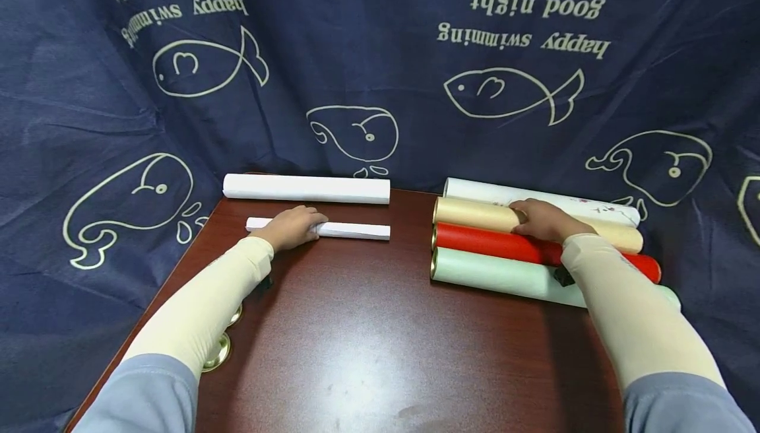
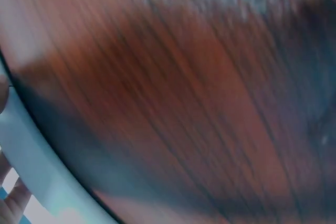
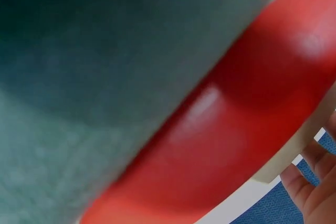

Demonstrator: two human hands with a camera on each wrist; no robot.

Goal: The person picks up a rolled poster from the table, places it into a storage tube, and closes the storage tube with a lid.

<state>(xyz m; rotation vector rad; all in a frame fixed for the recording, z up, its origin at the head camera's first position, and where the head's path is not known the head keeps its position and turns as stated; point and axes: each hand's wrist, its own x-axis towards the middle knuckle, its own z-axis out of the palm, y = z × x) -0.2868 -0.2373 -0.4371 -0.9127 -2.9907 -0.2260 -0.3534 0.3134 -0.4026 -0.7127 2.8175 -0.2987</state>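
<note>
Head view, contents: a dark wooden counter (image 1: 368, 327) is occupying the centre and lower frame, backed by a navy cloth (image 1: 380, 57) printed with fish, whales and upside-down lettering. Left of centre, the left hand (image 1: 291, 227) is lying over a thin white roll (image 1: 350, 230), fingers curled across its left part; a thicker white roll (image 1: 305, 189) is lying just behind it, parallel and apart. Right of centre, four rolls are lying side by side and touching: a white roll with markings (image 1: 534, 197) farthest back, then a cream roll (image 1: 475, 215), a red roll (image 1: 493, 243), and a pale green roll (image 1: 493, 273) nearest. The right hand (image 1: 546, 220) is resting on the cream roll, fingers bent over its far edge. The right forearm is crossing and covering parts of the red and green rolls. Brass-coloured round fittings (image 1: 216, 352) are showing at the counter's lower left edge, partly hidden by the left sleeve.

Left wrist view: blurred wood grain is filling the frame; fingertips are barely showing at lower left.

Right wrist view: blurred green and red surfaces are filling the frame; fingers are being cut off at lower right.
</note>
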